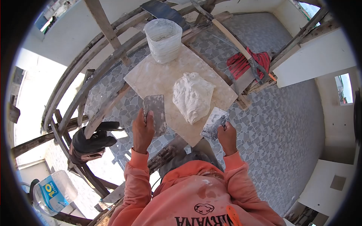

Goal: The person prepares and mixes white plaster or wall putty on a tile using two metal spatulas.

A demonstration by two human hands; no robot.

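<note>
My left hand (143, 130) is closed on a grey, plaster-smeared rectangular scraper (155, 115), held near the left edge of a tan board (149, 77). My right hand (227, 137) grips a putty knife (214, 123) by its handle, its wide blade coated with white putty. That blade is close to the board's right edge. On the board, between and beyond both hands, lies a large lump of white putty (193, 96). A translucent white bucket (163, 41), crusted with white residue, stands at the board's far corner.
Rough wooden scaffold poles (103, 30) surround the board. A shovel (233, 39) lies across the planks beside a red striped cloth (241, 66). Dark gloves (92, 141) hang on a post at left, above a plastic water bottle (54, 192). Stone-patterned tile floor (279, 135) lies below.
</note>
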